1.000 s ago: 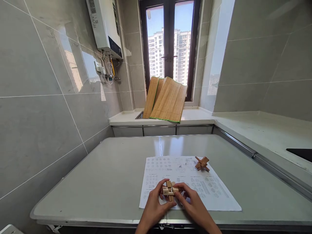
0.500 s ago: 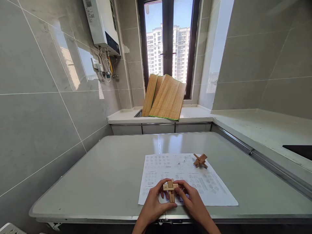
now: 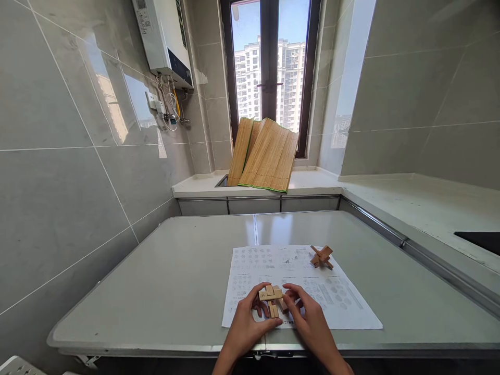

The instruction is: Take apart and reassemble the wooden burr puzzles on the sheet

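Observation:
A light wooden burr puzzle (image 3: 271, 295) of interlocking blocks is held just above the printed sheet near the table's front edge. My left hand (image 3: 250, 316) grips it from the left, thumb under its lower end and fingers behind it. The fingers of my right hand (image 3: 307, 315) are bent together at the puzzle's right side. Beside those fingertips a darker wooden block (image 3: 283, 306) shows, partly hidden; I cannot tell whether it is joined to the rest. A second, browner wooden burr puzzle (image 3: 322, 257) lies on the sheet's far right corner.
The printed sheet of diagrams (image 3: 253, 271) lies on a pale folding table (image 3: 156, 291). Behind it, a bamboo mat (image 3: 269, 156) leans by the window on a white counter (image 3: 312, 179). The counter continues along the right, and a tiled wall (image 3: 58, 208) runs along the left.
The light puzzle has tilted and shifted slightly up and left in my left hand. My right fingers have drawn a little to the right, and the darker block now shows beside them.

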The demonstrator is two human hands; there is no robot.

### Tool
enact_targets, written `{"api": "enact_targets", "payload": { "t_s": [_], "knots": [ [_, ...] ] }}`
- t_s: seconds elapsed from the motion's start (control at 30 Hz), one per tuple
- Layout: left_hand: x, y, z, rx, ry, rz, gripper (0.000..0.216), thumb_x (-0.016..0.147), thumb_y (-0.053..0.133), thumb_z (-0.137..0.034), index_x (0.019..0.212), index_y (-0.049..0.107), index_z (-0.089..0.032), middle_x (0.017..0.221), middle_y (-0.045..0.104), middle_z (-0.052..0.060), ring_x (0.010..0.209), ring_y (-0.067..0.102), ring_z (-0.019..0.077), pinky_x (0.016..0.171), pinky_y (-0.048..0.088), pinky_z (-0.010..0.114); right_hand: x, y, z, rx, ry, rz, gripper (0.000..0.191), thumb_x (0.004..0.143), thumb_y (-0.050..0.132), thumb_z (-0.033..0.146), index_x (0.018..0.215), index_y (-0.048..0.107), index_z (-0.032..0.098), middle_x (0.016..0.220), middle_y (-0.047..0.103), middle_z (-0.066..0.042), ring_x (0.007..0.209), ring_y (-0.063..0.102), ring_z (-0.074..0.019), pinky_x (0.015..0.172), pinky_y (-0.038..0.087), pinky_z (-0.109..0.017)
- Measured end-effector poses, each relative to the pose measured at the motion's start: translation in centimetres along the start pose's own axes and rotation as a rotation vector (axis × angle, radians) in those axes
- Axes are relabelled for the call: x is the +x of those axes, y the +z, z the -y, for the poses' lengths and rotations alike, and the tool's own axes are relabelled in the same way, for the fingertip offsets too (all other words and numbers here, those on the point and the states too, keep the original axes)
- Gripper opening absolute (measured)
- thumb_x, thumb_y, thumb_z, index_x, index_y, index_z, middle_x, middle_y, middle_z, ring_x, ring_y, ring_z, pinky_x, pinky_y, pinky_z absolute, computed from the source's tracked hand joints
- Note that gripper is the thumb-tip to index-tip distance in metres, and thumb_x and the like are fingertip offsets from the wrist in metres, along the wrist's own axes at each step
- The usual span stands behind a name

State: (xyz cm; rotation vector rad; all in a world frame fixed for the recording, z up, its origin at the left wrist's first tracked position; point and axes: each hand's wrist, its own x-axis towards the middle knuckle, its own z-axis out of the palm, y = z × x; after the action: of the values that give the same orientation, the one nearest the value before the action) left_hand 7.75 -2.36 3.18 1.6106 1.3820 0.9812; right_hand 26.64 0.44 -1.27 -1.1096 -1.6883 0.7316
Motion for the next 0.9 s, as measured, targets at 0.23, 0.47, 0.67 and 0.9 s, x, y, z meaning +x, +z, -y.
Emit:
{"api": "enact_targets", "payload": {
  "t_s": [0.23, 0.47, 0.67, 0.9],
  "knots": [
    [0.2, 0.1, 0.6, -0.074, 0.011, -0.092, 0.073, 0.073, 0.081, -0.031, 0.140, 0.054, -0.024, 0.077, 0.065, -0.002, 0.073, 0.057, 0.0163, 0.079, 0.049, 0.030, 0.0, 0.6, -0.8, -0.257, -0.080, -0.041, 0.021, 0.092, 0.062, 0.040, 0.107, 0.062, 0.024, 0.104, 0.066, -0.008, 0.098, 0.063, -0.0280, 0.085, 0.054, -0.040],
    [0.2, 0.2, 0.7, -0.126, 0.000, -0.125, 0.071, 0.074, 0.080, -0.033, 0.139, 0.054, -0.024, 0.078, 0.064, -0.002, 0.072, 0.057, 0.0161, 0.077, 0.050, 0.029, -0.2, 0.5, -0.8, -0.242, -0.118, 0.065, 0.021, 0.101, 0.048, 0.038, 0.105, 0.065, 0.026, 0.101, 0.067, -0.007, 0.092, 0.068, -0.0243, 0.079, 0.055, -0.034],
    [0.2, 0.2, 0.9, -0.070, 0.016, -0.136, 0.071, 0.074, 0.080, -0.033, 0.139, 0.054, -0.025, 0.080, 0.067, -0.002, 0.073, 0.058, 0.0169, 0.078, 0.050, 0.030, -0.3, 0.2, -0.4, -0.101, -0.169, 0.070, 0.026, 0.103, 0.046, 0.042, 0.113, 0.063, 0.025, 0.106, 0.068, -0.008, 0.087, 0.069, -0.0226, 0.077, 0.057, -0.032],
    [-0.3, 0.3, -0.1, 0.034, 0.030, -0.110, 0.066, 0.071, 0.079, -0.026, 0.134, 0.059, -0.026, 0.077, 0.065, -0.003, 0.073, 0.060, 0.0175, 0.077, 0.051, 0.029, -1.0, 0.1, 0.1, -0.056, -0.222, 0.069, 0.025, 0.104, 0.045, 0.038, 0.121, 0.060, 0.028, 0.111, 0.067, -0.009, 0.104, 0.068, -0.0256, 0.089, 0.058, -0.037]
  ]
}}
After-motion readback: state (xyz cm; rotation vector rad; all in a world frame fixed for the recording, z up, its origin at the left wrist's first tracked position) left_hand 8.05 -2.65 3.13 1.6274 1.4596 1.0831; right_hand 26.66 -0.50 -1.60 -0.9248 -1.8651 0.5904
